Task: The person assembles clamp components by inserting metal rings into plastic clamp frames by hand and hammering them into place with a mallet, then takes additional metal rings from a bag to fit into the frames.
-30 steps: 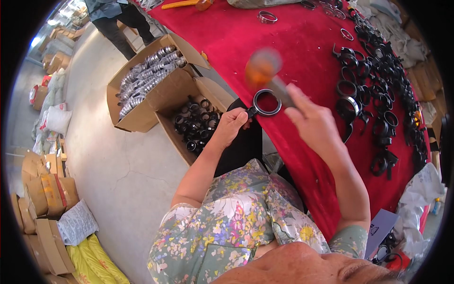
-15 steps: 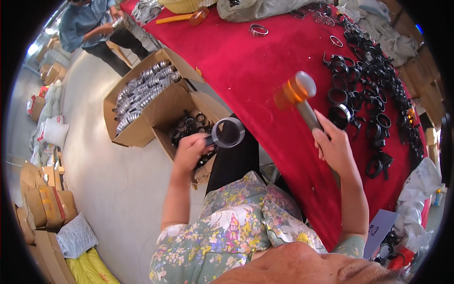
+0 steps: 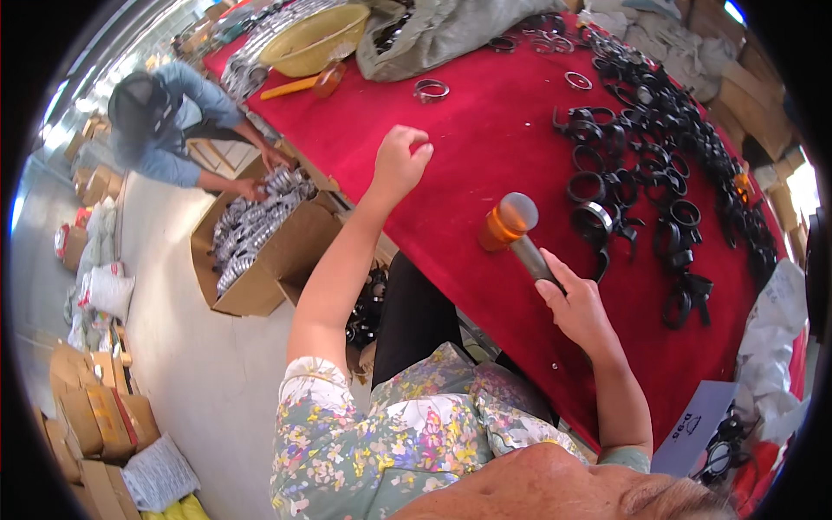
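My right hand [image 3: 576, 303] is wrapped round the grey handle of a mallet [image 3: 511, 221] with a translucent orange head. The mallet is above the red cloth, just left of the black ring clamps. My left hand [image 3: 403, 163] is raised over the left edge of the cloth, its fingers curled and no object visible in it. Several black ring clamps [image 3: 587, 187] lie in loose rows on the right of the table, one with a shiny silver band [image 3: 593, 218]. Beneath my left forearm, a box of black clamps [image 3: 368, 308] is partly hidden.
A red-covered table [image 3: 485, 147] runs up the right side. A second mallet [image 3: 321, 82], a yellow basin [image 3: 314, 39] and a grey sack [image 3: 433, 35] are at its far end. Across the floor, a person in blue [image 3: 178, 113] reaches into a cardboard box [image 3: 260, 282] of silver clamps.
My left hand has moved up and right from the box to over the table; the ring clamp it held is gone from it. The mallet has lowered. The person in blue has bent to the box.
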Motion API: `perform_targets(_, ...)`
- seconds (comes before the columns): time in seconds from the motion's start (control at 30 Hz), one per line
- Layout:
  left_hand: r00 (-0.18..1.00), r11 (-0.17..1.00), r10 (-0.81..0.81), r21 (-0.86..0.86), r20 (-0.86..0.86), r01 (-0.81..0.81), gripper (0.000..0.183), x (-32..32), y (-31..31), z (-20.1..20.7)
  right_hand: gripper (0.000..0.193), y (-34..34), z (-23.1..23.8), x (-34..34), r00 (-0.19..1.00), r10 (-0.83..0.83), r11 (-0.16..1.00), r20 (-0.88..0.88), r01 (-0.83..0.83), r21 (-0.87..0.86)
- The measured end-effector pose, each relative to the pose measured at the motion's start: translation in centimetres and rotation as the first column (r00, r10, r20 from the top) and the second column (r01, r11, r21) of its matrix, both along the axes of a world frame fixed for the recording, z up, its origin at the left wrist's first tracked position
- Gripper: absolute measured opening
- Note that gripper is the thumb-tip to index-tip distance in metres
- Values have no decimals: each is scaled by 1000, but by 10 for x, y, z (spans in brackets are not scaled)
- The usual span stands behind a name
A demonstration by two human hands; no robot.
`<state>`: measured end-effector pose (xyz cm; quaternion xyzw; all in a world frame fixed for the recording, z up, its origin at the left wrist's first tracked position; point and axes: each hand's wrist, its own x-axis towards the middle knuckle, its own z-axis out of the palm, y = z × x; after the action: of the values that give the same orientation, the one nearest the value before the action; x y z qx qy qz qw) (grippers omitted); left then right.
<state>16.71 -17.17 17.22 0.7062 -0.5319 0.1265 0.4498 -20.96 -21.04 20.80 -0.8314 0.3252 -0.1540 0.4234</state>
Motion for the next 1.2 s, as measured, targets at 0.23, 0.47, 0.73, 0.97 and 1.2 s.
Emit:
perform_targets(0.23,914,869,204,365,351,-335,47,82,-115,-24,50,-5,-9,-3,989,91,994,121,-82,-79)
perform_targets(0.47,911,852,183,402,370,-334,23,68,-145,-25,50,-9,7,-8,997,76,995,-2,-75,60)
perform_targets(0.73,883,712,-459,553,-99,433,24,-27,-167,25,50,-9,6,-6,995,95,994,-4,-95,56)
perform_targets(0.97,819,561,-574,730,2,391,40,-85,-151,78,51,-7,-4,-6,994,103,995,38,-102,-16)
perform_targets(1.2,566,279,-821,812,-76,512,48,-188,-127,102,51,-3,5,-6,994,97,994,-40,-99,-50)
